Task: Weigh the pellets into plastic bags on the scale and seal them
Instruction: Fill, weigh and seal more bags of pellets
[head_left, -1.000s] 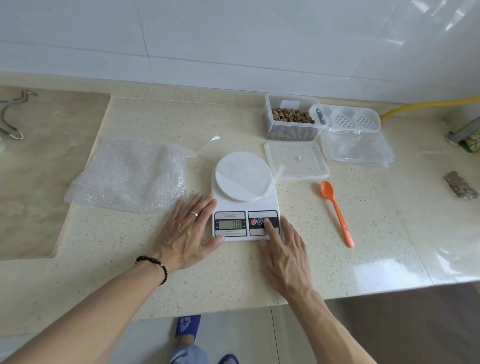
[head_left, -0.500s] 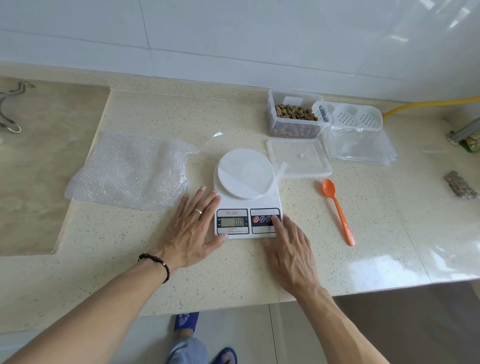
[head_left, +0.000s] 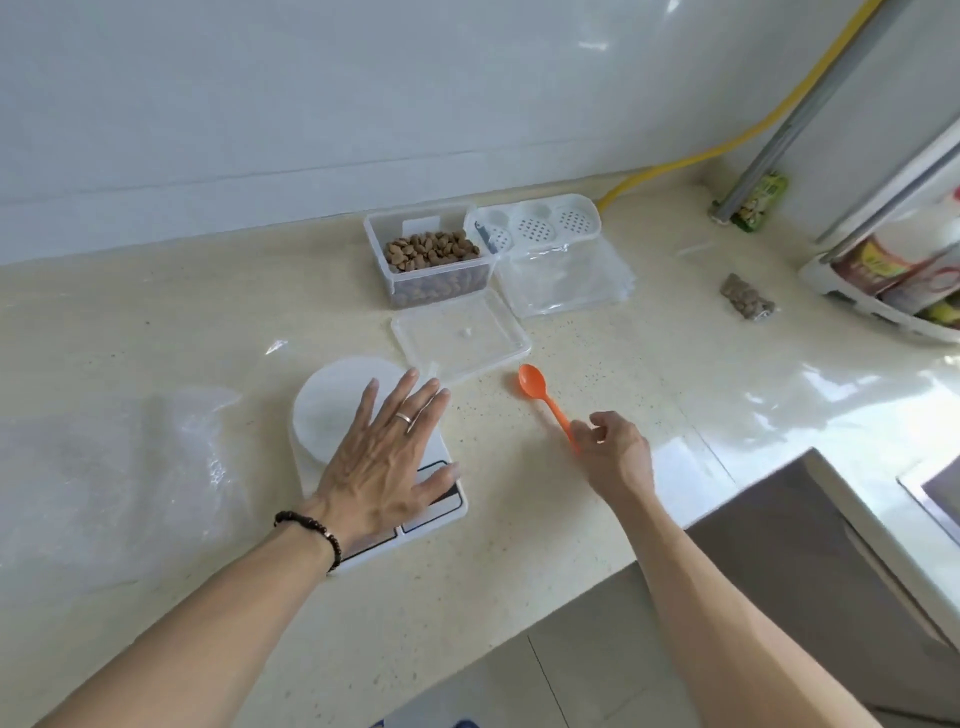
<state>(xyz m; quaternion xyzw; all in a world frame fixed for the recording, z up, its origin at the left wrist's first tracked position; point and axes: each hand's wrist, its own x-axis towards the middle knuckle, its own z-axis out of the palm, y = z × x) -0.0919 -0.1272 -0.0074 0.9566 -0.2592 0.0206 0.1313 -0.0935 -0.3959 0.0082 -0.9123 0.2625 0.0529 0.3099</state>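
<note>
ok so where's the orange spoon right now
In the head view the orange spoon lies on the counter right of the scale, just below the clear lid, with the right hand at its handle end.

The left hand (head_left: 382, 457) lies flat with fingers spread over the white scale (head_left: 363, 467), covering part of its round platform and display. The right hand (head_left: 615, 457) has its fingers curled at the handle end of the orange spoon (head_left: 540, 395), which lies on the speckled countertop (head_left: 208, 322). Behind the scale sit a clear lid (head_left: 462, 338) and an open clear container (head_left: 431, 265) of brown pellets (head_left: 431, 249). Just right of the container is a stack of plastic bags (head_left: 566, 280), and crumpled bubble wrap (head_left: 114, 478) lies at the left
</note>
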